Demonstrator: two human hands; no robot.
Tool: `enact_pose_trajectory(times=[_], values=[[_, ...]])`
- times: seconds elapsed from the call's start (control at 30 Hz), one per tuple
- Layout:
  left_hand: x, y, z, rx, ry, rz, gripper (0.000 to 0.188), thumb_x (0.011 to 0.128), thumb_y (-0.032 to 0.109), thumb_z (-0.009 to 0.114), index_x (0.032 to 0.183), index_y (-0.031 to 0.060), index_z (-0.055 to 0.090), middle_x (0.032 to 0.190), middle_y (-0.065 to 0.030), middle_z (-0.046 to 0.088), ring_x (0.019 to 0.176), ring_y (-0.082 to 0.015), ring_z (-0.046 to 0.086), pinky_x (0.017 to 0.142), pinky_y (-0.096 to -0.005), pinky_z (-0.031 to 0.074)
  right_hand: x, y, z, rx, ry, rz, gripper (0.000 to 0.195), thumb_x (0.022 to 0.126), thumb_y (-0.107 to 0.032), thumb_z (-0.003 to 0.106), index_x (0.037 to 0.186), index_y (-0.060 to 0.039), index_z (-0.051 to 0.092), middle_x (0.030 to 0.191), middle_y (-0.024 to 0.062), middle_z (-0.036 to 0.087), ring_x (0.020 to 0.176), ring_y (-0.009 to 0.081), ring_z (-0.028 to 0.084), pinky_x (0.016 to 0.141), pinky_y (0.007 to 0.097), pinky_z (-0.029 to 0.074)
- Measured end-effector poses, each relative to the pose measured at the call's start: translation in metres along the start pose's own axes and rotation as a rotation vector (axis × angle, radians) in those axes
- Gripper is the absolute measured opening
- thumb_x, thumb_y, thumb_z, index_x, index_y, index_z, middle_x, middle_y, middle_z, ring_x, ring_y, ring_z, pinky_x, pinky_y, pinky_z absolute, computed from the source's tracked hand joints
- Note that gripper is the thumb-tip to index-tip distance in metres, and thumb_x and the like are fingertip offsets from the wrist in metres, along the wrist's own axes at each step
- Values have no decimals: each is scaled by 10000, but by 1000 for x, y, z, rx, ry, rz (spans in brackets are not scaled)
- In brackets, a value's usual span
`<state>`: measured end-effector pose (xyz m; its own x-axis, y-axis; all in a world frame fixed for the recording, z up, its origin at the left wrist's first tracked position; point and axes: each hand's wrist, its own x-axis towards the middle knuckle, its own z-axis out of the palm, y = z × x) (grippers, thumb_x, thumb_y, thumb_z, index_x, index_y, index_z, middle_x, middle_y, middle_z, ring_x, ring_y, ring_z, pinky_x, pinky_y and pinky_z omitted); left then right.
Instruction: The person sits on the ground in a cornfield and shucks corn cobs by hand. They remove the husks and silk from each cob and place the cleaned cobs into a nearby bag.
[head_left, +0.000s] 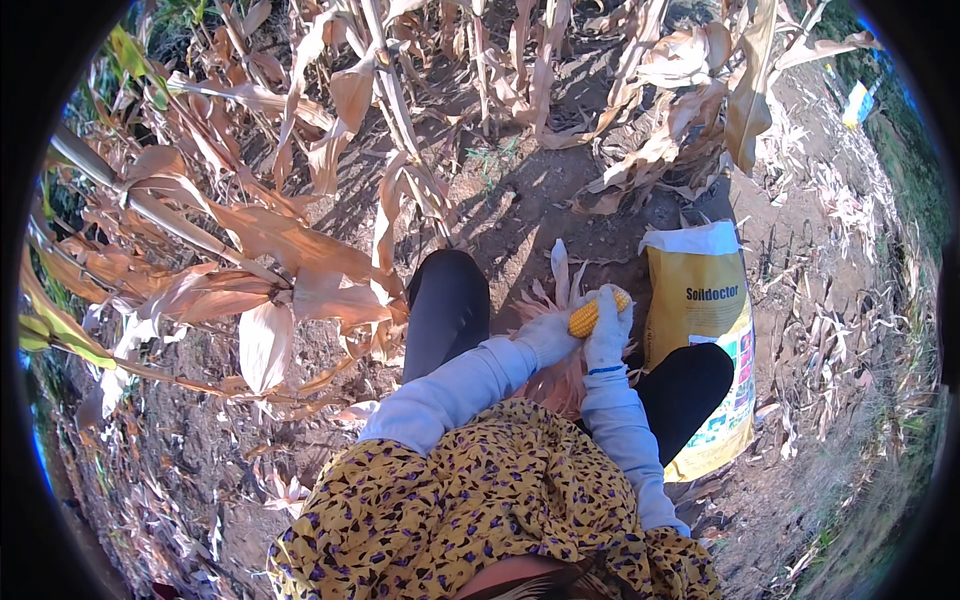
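A yellow ear of corn (584, 321), bare of its husk over the part that shows, is held between both hands in front of me. My right hand (610, 330), in a white glove with a blue band at the wrist, is closed around its upper right part. At the lower left end of the ear, my left hand (551, 337), also in a white glove, grips it. Pale dry husks (555, 386) lie below and behind the hands. Just right of them, a yellow and white printed sack (694, 277) stands beside my right knee.
Dry corn stalks (394, 105) with withered leaves rise ahead and to the left. One husked ear (266, 345) hangs from a leaning stalk at the left. Husk litter (832, 337) covers the soil at the right. A small white and yellow object (857, 103) lies far off.
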<state>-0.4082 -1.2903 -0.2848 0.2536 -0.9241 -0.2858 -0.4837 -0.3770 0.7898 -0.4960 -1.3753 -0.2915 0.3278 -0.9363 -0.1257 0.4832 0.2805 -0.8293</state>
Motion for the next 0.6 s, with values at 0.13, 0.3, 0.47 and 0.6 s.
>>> enact_pose_trajectory(times=[0.13, 0.3, 0.47, 0.6], values=[[-16, 26, -13, 121, -19, 22, 427, 928, 441, 569, 1212, 132, 648, 1043, -172, 718, 971, -352, 693, 851, -447, 530, 6, 5, -14, -23, 5, 33, 127, 965, -177, 630, 1021, -81, 569, 810, 73, 626, 664, 190, 606, 606, 323, 532], [-10, -8, 4, 478, -42, 90, 351, 908, 366, 586, 1095, 79, 668, 977, -160, 720, 909, -335, 709, 806, -454, 547, 14, -14, -13, -114, -62, 339, 197, 958, -267, 658, 960, -86, 579, 724, 54, 615, 586, 185, 606, 551, 312, 528], [8, -41, 13, 507, 143, 280, 297, 840, 365, 651, 947, 92, 704, 840, -141, 709, 806, -342, 705, 716, -449, 555, 5, -46, 4, 220, 14, 280, 402, 981, -464, 578, 1068, -72, 556, 906, 124, 632, 780, 268, 647, 736, 452, 576], [-8, -22, -4, 260, -11, 197, 610, 854, 361, 699, 1364, 86, 507, 1266, -169, 615, 1175, -322, 595, 1003, -424, 455, 14, -62, -5, 398, 55, 243, 568, 961, -590, 519, 1095, -39, 555, 1020, 181, 631, 910, 352, 660, 905, 577, 548]])
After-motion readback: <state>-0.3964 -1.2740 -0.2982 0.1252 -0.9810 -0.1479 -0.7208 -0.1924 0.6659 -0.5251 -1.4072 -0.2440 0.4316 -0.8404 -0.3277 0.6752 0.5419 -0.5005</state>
